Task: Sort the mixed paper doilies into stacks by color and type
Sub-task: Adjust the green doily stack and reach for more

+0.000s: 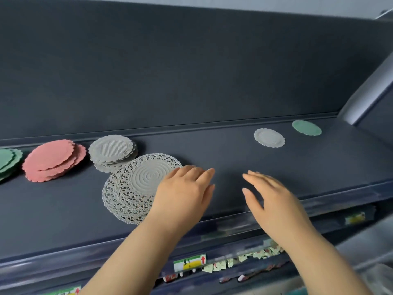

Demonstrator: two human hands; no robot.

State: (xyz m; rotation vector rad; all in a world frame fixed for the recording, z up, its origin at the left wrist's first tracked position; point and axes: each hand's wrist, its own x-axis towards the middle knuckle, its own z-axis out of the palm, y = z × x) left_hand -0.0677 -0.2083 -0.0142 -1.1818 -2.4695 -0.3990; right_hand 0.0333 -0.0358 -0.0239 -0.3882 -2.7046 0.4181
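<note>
Soft, even, rather dim light falls with faint shadows. The right hand point(274, 201) is motion-blurred. Wide-angle distortion bends the frame edges.

This looks like a shop, seen at a display shelf. The dark grey shelf point(234, 150) has a tall back panel point(191, 71) in the same grey rising from its far edge. A clear plastic rail point(234, 227), blurred, runs along its front edge. Below that edge is a green and yellow label point(189, 262) with a red arrow. A second label point(354, 218) shows nearer the right end. Small shiny packets point(244, 257) crowd the level underneath.
</note>
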